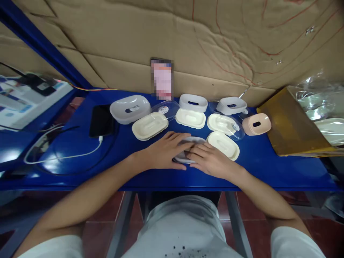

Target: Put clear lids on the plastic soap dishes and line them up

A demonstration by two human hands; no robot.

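At the near middle of the table, a grey oval plastic dish (pixel 197 139) lies largely hidden beneath both hands. My left hand (pixel 163 152) grips its left end, with fingers across the far side and the thumb along the near edge. From the right, my right hand (pixel 211 159) holds the dish, its fingers bent together over the hollow; the fingertips are partly hidden. Just beyond the right hand sits a cream oval tray (pixel 223 145). Farther back are more cream trays, one at the left (pixel 149 125), one in the middle (pixel 190 118) and one at the right (pixel 220 123).
Along the back stand a large grey oval box (pixel 130 109), two smaller grey boxes (pixel 193 103) (pixel 231 105) and a peach box (pixel 256 124). Clear lids (pixel 168 109) lie among them. A cabled black phone (pixel 101 121) is left; a cardboard carton (pixel 298 125) holding bagged parts is right.
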